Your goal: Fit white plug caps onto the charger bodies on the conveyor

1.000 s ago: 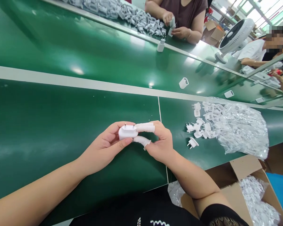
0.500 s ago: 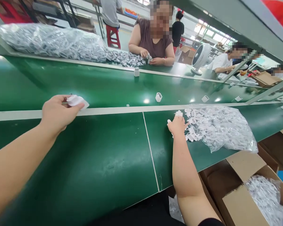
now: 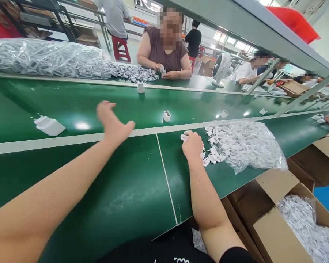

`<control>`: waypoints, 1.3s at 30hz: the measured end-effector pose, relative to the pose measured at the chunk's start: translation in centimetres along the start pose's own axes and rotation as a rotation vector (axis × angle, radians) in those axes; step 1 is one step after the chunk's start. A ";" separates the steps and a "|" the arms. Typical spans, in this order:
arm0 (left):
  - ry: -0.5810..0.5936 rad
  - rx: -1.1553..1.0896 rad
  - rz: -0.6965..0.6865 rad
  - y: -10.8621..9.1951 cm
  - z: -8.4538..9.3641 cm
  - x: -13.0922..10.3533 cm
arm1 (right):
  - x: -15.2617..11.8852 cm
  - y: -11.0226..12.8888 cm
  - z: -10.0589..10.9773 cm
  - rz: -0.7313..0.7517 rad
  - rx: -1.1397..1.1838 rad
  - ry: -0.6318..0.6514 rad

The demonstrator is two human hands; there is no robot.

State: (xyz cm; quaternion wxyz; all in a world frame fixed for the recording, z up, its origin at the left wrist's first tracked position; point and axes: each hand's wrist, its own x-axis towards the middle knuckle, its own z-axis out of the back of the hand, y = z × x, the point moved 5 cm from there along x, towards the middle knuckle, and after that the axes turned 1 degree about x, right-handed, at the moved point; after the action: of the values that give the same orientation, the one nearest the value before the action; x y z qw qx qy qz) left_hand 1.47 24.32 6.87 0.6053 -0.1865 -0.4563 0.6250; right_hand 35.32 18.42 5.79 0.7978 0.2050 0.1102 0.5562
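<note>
My left hand [image 3: 113,122] is over the green conveyor belt, fingers spread and holding nothing. To its left on the belt lies a white two-pin charger [image 3: 49,126], pins pointing away to the left. An open-ended white charger housing [image 3: 167,116] stands on the belt to the right of that hand. My right hand [image 3: 192,146] is closed on a small white plastic plug part [image 3: 184,137], which shows at its fingertips. Just right of it, a heap of similar white plug parts [image 3: 215,155] spills from a clear plastic bag [image 3: 257,146].
Further white housings [image 3: 224,114] sit along the belt. Across it, a person [image 3: 167,54] handles small white parts near a large bag [image 3: 49,60]. A fan [image 3: 221,69] stands there. Open cardboard boxes [image 3: 276,226] are at my lower right, and a metal beam [image 3: 252,33] crosses overhead.
My left hand has let go of the white charger, now lying on the belt, and moved right. My right hand has drawn slightly away from the heap with a plug part. The view has shifted.
</note>
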 end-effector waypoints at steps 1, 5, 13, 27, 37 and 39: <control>0.028 0.002 0.004 -0.9 -2.4 0.4 | -0.1 0.0 0.0 0.007 0.031 0.005; 0.191 -0.025 0.074 -3.6 -11.9 2.5 | -0.4 -0.1 0.0 0.021 0.199 -0.005; 0.259 -0.157 0.246 -4.7 -17.6 3.7 | -0.1 1.3 -1.7 0.059 0.739 0.019; 0.589 -0.514 0.414 0.3 0.8 -17.6 | -6.7 6.0 -4.5 0.054 1.293 0.756; 0.447 -0.407 0.268 0.8 3.0 -19.3 | -11.7 7.6 -4.2 0.430 0.950 0.502; 0.440 -0.393 0.269 1.1 3.4 -19.4 | -12.3 7.7 -3.9 0.498 0.910 0.460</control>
State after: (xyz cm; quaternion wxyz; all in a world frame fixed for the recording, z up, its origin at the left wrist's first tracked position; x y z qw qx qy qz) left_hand 2.03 5.34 1.53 0.5536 -0.4891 -0.3978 0.5441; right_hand 22.84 10.06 5.12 0.4291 0.4217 0.4581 0.6544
